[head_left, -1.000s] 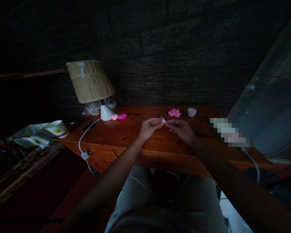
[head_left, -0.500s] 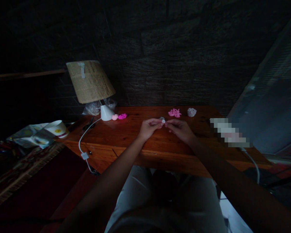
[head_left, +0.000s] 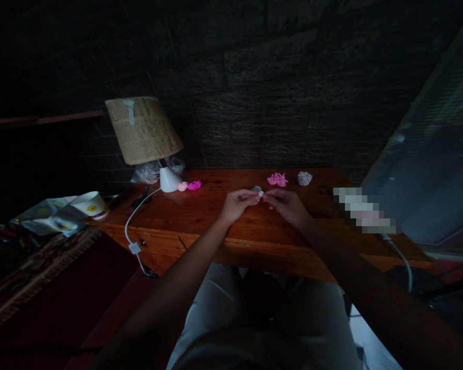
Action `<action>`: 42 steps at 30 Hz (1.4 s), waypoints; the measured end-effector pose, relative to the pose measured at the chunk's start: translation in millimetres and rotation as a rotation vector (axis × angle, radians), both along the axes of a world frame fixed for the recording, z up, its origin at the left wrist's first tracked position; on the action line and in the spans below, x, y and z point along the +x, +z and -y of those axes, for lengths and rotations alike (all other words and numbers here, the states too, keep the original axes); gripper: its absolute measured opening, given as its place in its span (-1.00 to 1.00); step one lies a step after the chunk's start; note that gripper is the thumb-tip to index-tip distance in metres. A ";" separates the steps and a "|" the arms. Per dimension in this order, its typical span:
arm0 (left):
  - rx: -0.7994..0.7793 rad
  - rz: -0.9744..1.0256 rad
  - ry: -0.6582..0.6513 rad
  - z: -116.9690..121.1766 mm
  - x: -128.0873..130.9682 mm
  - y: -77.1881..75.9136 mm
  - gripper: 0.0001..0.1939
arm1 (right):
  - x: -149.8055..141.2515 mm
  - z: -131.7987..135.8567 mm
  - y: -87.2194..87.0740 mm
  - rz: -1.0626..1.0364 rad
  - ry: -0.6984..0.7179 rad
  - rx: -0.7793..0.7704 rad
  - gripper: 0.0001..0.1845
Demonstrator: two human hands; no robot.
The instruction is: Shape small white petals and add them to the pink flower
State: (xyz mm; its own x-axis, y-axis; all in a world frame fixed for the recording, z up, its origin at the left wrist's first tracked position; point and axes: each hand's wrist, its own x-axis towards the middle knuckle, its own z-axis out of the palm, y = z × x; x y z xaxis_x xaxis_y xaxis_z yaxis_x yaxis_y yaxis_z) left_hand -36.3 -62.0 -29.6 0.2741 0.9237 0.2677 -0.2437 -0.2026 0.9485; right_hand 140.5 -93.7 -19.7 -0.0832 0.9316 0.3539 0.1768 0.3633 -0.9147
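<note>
Over the middle of the wooden desk, my left hand (head_left: 237, 201) and my right hand (head_left: 286, 205) meet at the fingertips. Both pinch a small white piece of soft clay (head_left: 261, 193), whose exact shape is partly covered by the fingers. Just behind it, a greyish lump (head_left: 256, 188) shows on the desk. Farther back lie a pink frilly clay shape (head_left: 278, 179) and a pale crumpled lump (head_left: 304, 178). Beside the lamp base rest a light pink ball (head_left: 182, 186) and a bright pink lump (head_left: 195, 185).
A lamp (head_left: 144, 131) with a newsprint-like shade stands at the back left, its white cord (head_left: 128, 226) hanging over the desk's front edge. Dark scissors (head_left: 140, 197) lie near it. A paper cup (head_left: 91, 204) sits at the left end. A blurred-out item (head_left: 364, 210) lies at right.
The white piece has turned slightly between my fingertips. Both hands stay in nearly the same place, and the other things on the desk have not moved.
</note>
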 end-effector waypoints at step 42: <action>0.224 -0.107 0.133 -3.7 -1.1 0.0 -0.64 | -4.0 -1.1 -7.2 -0.057 0.138 0.018 -0.64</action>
State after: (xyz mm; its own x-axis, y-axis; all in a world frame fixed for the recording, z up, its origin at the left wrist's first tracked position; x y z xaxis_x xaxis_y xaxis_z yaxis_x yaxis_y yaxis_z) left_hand -37.4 -58.3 -29.6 0.1921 0.8747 0.4450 -0.1017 -0.4333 0.8955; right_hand 136.4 -92.6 -26.9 -0.1897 0.9061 0.3782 0.0721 0.3970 -0.9150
